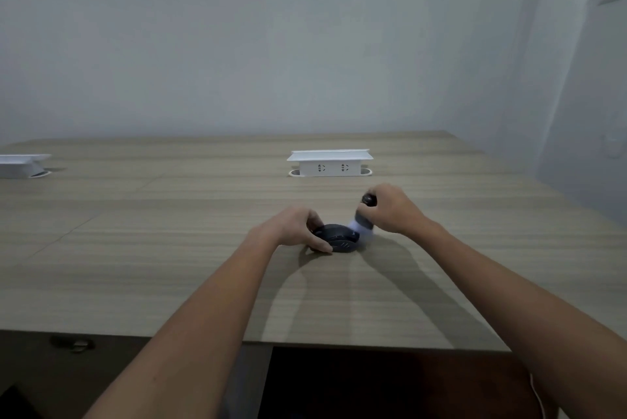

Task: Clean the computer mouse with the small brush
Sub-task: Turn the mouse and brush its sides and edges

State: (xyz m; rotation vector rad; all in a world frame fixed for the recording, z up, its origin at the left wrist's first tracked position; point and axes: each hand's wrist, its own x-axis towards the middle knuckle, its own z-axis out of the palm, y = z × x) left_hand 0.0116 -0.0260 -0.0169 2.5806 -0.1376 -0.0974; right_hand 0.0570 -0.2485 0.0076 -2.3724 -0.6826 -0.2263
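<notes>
Softly, pale bristles [360, 230] against rounded mouse [337, 239]

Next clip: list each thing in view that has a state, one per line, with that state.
Mouse: on the table, held by the left hand.
Brush: gripped in the right hand, bristles against the mouse's right side.
Middle socket box: popped up, nothing plugged in.
Left socket box: popped up, sockets not visible.
Table: bare wood.
</notes>
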